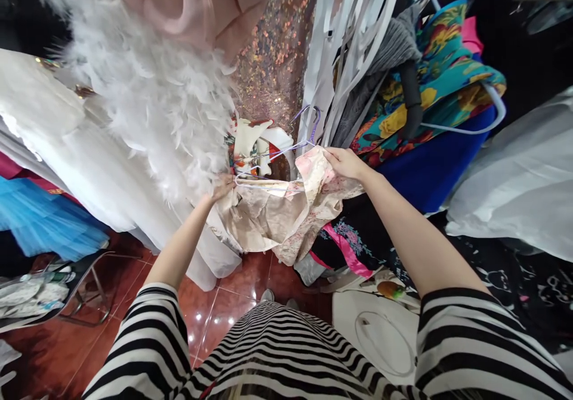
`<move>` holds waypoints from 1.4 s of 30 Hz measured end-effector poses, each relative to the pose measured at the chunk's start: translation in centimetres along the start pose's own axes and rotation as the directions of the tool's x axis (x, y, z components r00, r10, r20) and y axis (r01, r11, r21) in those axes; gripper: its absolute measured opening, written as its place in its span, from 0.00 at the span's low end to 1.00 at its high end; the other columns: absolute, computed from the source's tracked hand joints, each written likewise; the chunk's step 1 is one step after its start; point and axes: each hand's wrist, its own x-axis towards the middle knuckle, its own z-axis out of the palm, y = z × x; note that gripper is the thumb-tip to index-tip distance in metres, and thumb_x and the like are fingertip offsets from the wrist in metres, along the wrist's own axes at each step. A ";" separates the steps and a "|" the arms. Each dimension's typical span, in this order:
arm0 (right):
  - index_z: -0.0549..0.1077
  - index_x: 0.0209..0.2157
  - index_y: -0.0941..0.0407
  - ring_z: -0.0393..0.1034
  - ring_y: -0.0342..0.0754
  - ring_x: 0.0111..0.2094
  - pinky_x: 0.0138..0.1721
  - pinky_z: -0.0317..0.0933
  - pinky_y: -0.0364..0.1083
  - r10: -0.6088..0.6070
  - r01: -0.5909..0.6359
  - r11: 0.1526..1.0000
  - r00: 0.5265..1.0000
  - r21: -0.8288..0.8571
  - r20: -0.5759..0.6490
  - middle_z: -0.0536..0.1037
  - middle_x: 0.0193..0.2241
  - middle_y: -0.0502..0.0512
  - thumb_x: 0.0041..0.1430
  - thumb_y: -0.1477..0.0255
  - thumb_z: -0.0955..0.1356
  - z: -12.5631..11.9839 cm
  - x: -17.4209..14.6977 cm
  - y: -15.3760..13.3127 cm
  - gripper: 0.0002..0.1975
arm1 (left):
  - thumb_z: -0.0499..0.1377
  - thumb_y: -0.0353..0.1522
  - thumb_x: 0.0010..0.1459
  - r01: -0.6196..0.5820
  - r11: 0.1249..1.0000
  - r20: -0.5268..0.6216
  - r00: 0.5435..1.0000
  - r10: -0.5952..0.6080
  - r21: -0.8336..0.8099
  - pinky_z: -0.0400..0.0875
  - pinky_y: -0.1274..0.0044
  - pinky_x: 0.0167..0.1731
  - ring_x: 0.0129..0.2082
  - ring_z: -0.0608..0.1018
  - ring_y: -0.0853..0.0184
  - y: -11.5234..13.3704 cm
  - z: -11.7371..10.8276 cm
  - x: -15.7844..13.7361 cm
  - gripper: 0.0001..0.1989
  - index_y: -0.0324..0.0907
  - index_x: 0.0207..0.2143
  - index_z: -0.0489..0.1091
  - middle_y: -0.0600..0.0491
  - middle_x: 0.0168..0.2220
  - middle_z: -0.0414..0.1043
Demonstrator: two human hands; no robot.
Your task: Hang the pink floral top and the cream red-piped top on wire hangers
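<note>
A beige floral garment [264,218] with a pale pink patch hangs between my two hands, its opening facing up. My left hand [222,187] is closed on the garment's left edge, beside the end of a hanger; its fingers are partly hidden. At the other side, my right hand [345,164] pinches the garment near the pink patch. A purple hanger [308,140] rises from the garment's neck area, hook upward. Just behind it is a white and red patterned piece of clothing [255,143].
White feathery clothing [152,89] hangs at left, above a blue tulle skirt [40,215]. A sequined fabric [277,54] hangs ahead. Colourful floral clothing [447,71] fills the right. Below are a white stool-like object [376,334], a metal-legged chair [92,283] and red floor tiles [233,286].
</note>
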 end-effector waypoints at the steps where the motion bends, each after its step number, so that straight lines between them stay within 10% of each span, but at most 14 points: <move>1: 0.75 0.33 0.53 0.76 0.57 0.36 0.41 0.65 0.50 0.002 -0.002 1.000 1.000 -0.012 -0.006 0.82 0.31 0.56 0.66 0.60 0.56 0.0 -0.1 -0.1 0.20 | 0.57 0.32 0.52 0.003 1.000 -0.026 1.000 -0.003 -0.004 0.72 0.74 0.39 0.32 0.76 0.64 0.3 -0.3 0.2 0.08 0.43 0.20 0.66 0.54 0.22 0.71; 12: 0.77 0.38 0.53 0.77 0.60 0.35 0.36 0.62 0.50 0.042 -0.073 0.980 0.985 -0.183 -0.166 0.83 0.30 0.60 0.64 0.67 0.57 1.2 -0.8 -0.8 0.18 | 0.58 0.35 0.51 0.073 0.955 -0.134 0.984 -0.116 -0.288 0.72 0.75 0.34 0.30 0.75 0.66 8.6 -1.3 0.8 0.10 0.37 0.32 0.72 0.54 0.26 0.71; 17: 0.78 0.40 0.54 0.77 0.61 0.35 0.35 0.62 0.50 0.066 -0.105 0.973 0.980 -0.203 -0.190 0.83 0.30 0.61 0.65 0.67 0.58 1.1 -1.1 -0.8 0.17 | 0.55 0.33 0.58 -0.070 0.974 -0.177 0.984 0.032 -0.214 0.71 0.75 0.38 0.33 0.76 0.67 12.2 0.5 1.4 0.12 0.35 0.36 0.73 0.54 0.28 0.71; 22: 0.78 0.42 0.54 0.77 0.61 0.36 0.35 0.62 0.50 0.097 -0.132 0.970 0.979 -0.202 -0.178 0.83 0.32 0.63 0.66 0.67 0.58 0.8 -1.3 -1.6 0.18 | 0.64 0.36 0.52 -0.244 0.956 -0.044 0.966 0.254 0.163 0.68 0.73 0.49 0.44 0.77 0.60 10.7 -0.4 0.7 0.16 0.38 0.41 0.73 0.51 0.38 0.76; 28: 0.78 0.46 0.56 0.78 0.62 0.37 0.34 0.61 0.49 0.212 -0.244 0.933 0.967 -0.266 -0.142 0.83 0.35 0.66 0.67 0.67 0.59 0.1 -1.4 -3.1 0.18 | 0.66 0.27 0.39 0.000 0.904 0.117 0.992 -0.056 0.427 0.70 0.74 0.39 0.38 0.79 0.54 6.9 -3.3 -0.3 0.08 0.41 0.25 0.70 0.53 0.25 0.72; 32: 0.76 0.49 0.55 0.78 0.60 0.38 0.34 0.61 0.48 0.250 -0.279 0.909 0.959 -0.310 -0.131 0.83 0.37 0.65 0.68 0.67 0.59 -0.5 -1.8 -4.4 0.18 | 0.62 0.31 0.46 0.065 0.902 0.053 0.994 -0.097 0.427 0.71 0.75 0.38 0.37 0.80 0.56 7.1 -3.9 -1.0 0.03 0.43 0.26 0.71 0.52 0.27 0.75; 42: 0.75 0.51 0.56 0.78 0.58 0.40 0.33 0.61 0.46 0.300 -0.310 0.876 0.950 -0.368 -0.086 0.83 0.40 0.65 0.70 0.69 0.57 -0.7 -2.1 -6.2 0.20 | 0.58 0.30 0.49 0.059 0.971 -0.169 0.985 -0.020 0.231 0.72 0.70 0.50 0.47 0.78 0.57 9.9 -2.7 -0.8 0.25 0.37 0.52 0.70 0.47 0.48 0.77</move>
